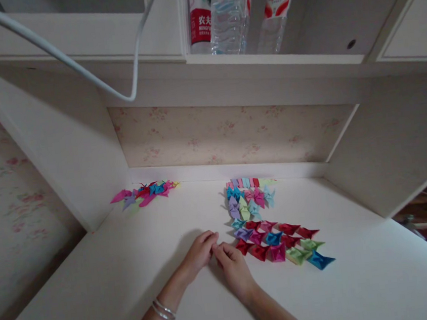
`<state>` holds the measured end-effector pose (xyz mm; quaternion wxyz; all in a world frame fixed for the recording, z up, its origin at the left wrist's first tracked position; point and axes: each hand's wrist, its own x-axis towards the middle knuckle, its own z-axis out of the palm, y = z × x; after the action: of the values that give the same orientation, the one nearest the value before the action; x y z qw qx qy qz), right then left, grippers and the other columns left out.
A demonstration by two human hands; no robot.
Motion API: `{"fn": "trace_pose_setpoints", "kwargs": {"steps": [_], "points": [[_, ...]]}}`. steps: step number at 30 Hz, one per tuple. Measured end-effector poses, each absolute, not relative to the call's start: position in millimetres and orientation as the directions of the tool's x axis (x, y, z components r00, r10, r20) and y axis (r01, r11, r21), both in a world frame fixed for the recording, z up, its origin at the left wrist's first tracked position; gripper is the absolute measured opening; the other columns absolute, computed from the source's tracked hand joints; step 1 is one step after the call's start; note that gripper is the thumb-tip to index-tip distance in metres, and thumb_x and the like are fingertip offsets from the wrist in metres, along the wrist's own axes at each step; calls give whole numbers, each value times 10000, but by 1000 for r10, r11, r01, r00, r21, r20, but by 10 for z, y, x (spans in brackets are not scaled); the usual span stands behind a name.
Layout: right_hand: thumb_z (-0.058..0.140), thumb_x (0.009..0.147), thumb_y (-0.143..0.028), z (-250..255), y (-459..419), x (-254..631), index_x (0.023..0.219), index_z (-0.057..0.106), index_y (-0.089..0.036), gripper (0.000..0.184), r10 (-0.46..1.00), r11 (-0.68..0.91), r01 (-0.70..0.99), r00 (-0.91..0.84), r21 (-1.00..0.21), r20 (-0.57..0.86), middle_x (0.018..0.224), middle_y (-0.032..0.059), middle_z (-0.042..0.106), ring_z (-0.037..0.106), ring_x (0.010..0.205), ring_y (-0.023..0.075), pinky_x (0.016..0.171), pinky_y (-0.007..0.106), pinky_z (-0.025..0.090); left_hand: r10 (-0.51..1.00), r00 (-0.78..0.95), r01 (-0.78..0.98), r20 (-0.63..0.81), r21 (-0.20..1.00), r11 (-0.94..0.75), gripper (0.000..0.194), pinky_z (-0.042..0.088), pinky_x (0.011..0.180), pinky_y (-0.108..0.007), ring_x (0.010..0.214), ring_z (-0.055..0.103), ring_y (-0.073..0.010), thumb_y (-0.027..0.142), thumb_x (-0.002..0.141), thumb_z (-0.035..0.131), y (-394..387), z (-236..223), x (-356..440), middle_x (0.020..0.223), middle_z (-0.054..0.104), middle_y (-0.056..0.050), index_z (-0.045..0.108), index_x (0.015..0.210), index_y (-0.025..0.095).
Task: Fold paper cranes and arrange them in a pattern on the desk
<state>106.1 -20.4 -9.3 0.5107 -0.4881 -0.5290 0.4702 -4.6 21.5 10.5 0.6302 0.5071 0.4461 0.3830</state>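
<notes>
My left hand and my right hand meet fingertip to fingertip over the white desk. The fingers of both are curled into a pinch, and whatever they may hold is hidden. Just right of my right hand lie rows of folded paper pieces in red, pink, blue, green and purple; a dark red folded piece is among the nearest. Behind them are several paper cranes, such as a light green one. A bracelet circles my left wrist.
A heap of colourful folded paper lies at the back left. Above the desk, a shelf carries plastic bottles. A white cable or lamp arm hangs at upper left. Side panels border the desk.
</notes>
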Motion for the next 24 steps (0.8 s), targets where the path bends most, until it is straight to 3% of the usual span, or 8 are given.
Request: {"fn": "trace_pose_setpoints", "kwargs": {"steps": [10,17,22,24], "points": [[465,884,-473,-101,-167,1157,603,502,-171,415,995,40,116,-98,-992,29,560,-47,385,316,535,100,502,228,241,923,302,-12,-239,967,254,299,197,484,-228,498,293,-79,421,677,618,234,128,0,541,376,76,462,610,174],[448,894,-478,-115,-162,1158,607,478,-179,416,994,46,117,-107,-992,33,556,-45,384,322,534,100,493,225,242,949,256,-36,-182,980,197,299,237,467,-207,512,341,-79,415,694,633,203,57,40,565,410,60,487,622,165],[454,878,-521,-135,-150,1176,595,431,-190,436,993,-1,127,-116,-992,-16,526,-51,370,318,503,99,463,226,232,985,74,-77,-155,984,160,337,180,393,-196,400,223,-57,519,739,552,440,28,-181,527,301,98,521,736,183],[452,875,-535,-156,-144,1173,603,439,-191,439,992,-19,130,-119,-991,-35,509,-53,370,309,480,97,447,227,222,985,-136,99,-110,987,124,335,196,379,-198,371,224,-58,519,744,502,690,87,-426,518,317,96,522,728,186]]}}
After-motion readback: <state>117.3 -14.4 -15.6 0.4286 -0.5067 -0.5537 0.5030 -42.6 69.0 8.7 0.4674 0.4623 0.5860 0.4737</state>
